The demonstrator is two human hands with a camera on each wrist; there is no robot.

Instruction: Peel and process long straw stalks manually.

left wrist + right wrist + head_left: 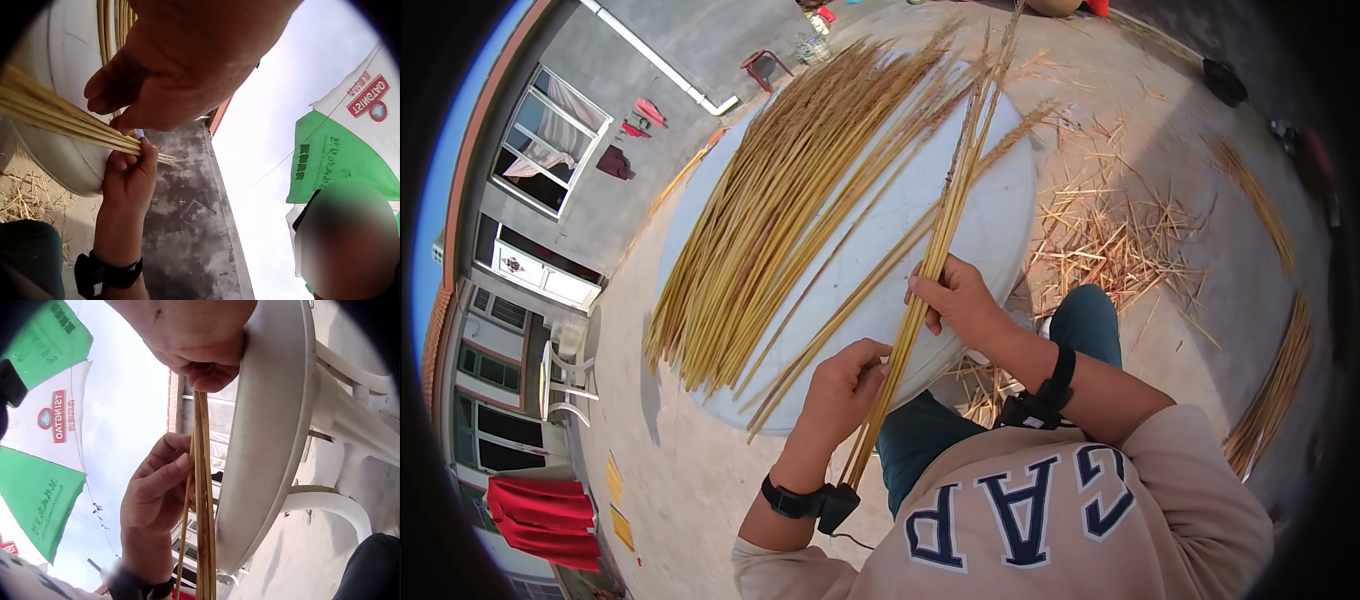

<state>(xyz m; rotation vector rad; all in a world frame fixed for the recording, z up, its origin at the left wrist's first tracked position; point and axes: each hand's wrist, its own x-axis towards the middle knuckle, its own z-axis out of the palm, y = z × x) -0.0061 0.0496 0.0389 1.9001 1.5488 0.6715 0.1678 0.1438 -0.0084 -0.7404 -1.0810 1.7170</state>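
A slim bundle of dry yellow stalks (940,235) with brownish feathery tops slants across the near side of a round white table (985,215). My right hand (962,305) grips it around mid-length, thumb and fingers curled round the stalks. Lower down, my left hand (840,392) is beside the lower stalks, its fingers loosely bent and its thumb right at them. In the right wrist view, one thin stalk (185,534) stands slightly apart from the others by the left thumb. The stalks' bottom ends hang past the table rim, close to the left forearm.
A broad layer of similar stalks (790,190) covers much of the table. Broken straw (1115,225) litters the ground on the right, with two more stalk bunches (1270,390) farther out. A white plastic chair (568,383) stands left; a green-and-white umbrella (337,144) hangs overhead.
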